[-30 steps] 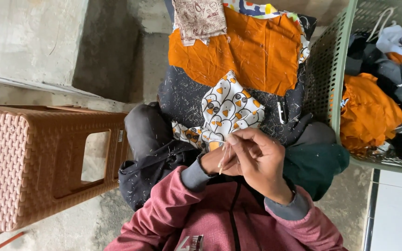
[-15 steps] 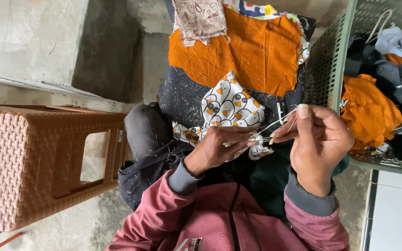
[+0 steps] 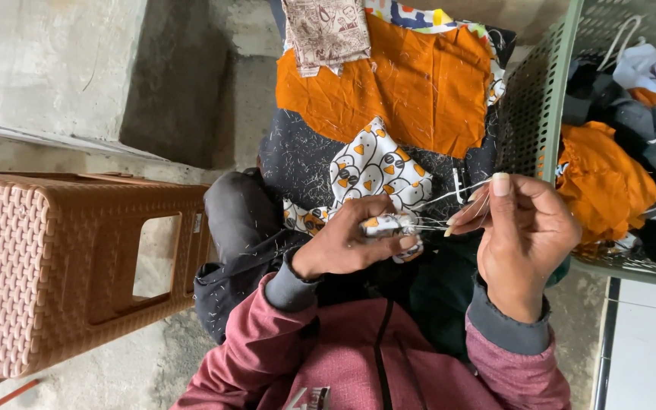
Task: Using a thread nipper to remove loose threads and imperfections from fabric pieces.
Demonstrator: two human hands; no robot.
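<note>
Patterned fabric piece: lying on the lap, its near end bunching inside the left hand.
Left hand: fingers closing tight around the white, duck-printed cloth, thumb pressing on top.
Right hand: just beside the left, fingertips pinching together on white threads and pulling them taut from the cloth.
Orange cloth: spreading out beyond both hands.
Green basket: standing outside the right hand, holding clothes.
Brown stool: sitting well outside the left hand.

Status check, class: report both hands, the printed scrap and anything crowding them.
Left hand pinching printed scrap. Right hand pulling threads taut. Green basket close on the right.
</note>
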